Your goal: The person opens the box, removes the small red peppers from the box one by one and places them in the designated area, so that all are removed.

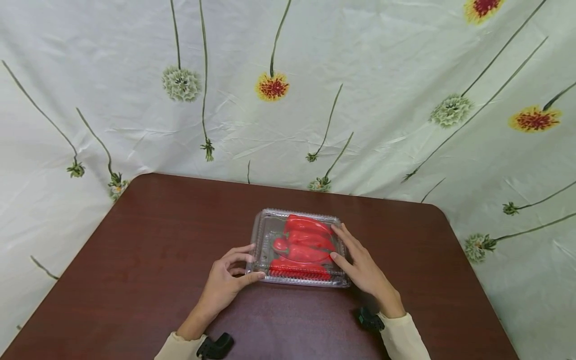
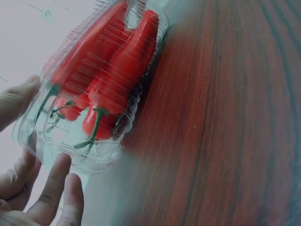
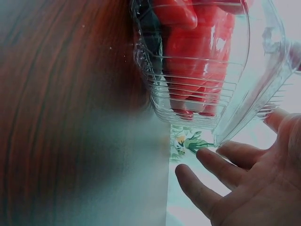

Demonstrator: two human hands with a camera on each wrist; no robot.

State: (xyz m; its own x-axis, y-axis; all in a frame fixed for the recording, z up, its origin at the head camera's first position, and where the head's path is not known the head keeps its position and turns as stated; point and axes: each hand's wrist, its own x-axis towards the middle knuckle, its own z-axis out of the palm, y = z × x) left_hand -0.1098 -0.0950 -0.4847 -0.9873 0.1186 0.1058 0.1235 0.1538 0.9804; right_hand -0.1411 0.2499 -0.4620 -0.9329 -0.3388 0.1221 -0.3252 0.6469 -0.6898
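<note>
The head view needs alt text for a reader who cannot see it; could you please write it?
A clear box of red peppers sits on a brown table, a person's left grip at its left, right grip at its right. Behind is a white flowered cloth.

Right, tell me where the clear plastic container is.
In the head view, the clear plastic container sits on the brown table, just below the picture's centre, between the left hand and the right hand.

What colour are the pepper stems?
Green; the stems show best in the left wrist view.
</note>
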